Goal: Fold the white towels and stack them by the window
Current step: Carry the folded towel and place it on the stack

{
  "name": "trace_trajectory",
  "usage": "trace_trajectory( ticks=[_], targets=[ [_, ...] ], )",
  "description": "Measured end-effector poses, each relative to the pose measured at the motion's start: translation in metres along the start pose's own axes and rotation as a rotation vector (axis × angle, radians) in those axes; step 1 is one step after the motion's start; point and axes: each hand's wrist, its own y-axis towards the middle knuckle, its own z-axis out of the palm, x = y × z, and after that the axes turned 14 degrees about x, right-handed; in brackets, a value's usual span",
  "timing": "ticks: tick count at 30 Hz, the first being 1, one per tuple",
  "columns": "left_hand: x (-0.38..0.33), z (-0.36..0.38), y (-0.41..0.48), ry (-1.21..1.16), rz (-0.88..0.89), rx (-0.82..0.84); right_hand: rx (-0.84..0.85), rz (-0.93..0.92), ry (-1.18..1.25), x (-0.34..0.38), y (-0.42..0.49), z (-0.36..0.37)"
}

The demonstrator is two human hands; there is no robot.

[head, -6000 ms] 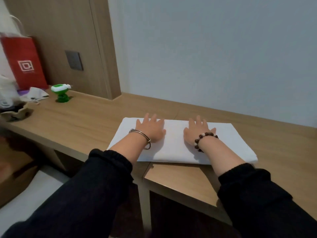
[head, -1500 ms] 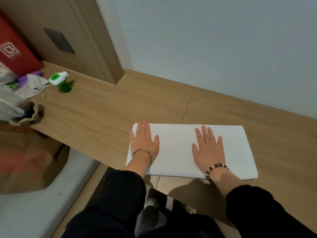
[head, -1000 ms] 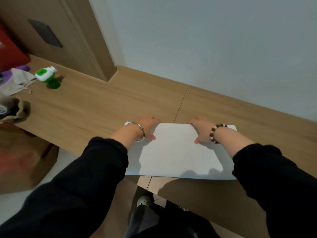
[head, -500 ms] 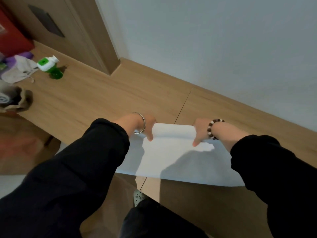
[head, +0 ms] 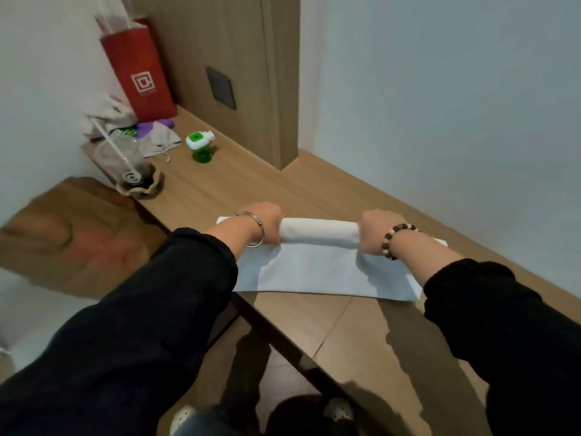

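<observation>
The towel looks soft, light and limp, so I judge it best held at the roll's 2 ends. It is plain white, its far edge rolled into a tube, the rest flat, at mid-frame on the tabletop. My left hand and right hand each curl around that roll.

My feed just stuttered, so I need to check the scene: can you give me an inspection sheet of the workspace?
Surface: wooden desk, towel lying across it.
Job's things: white towel, far part rolled, near part flat.
Clutter: red bag, green bottle, plastic cup with straw, all at the far left.
Hands: left hand and right hand grip the rolled part, one toward each end.
Cables: nothing seen.
Surroundings: pale wall, wooden panel with dark switch plate.
</observation>
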Motion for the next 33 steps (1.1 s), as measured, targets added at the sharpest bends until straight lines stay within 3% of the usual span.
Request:
trace_trajectory(
  ticks=[8, 15, 24, 33],
  targets=[
    [0.224, 0.033, -0.115, -0.066, -0.17, -0.143, -0.205, -0.089, -0.086, 0.248, -0.001, -0.066],
    [0.404, 0.113, -0.229, -0.223, -0.372, -0.129, -0.187, -0.289, -0.169, 0.465, -0.001, -0.083],
    [0.514, 0.225, -0.296, -0.408, -0.611, -0.056, -0.172, -0.507, -0.321, 0.636, 0.037, -0.065],
    [0.559, 0.358, -0.371, -0.566, -0.749, 0.023, -0.061, -0.71, -0.47, 0.771, 0.042, 0.019]
  ],
)
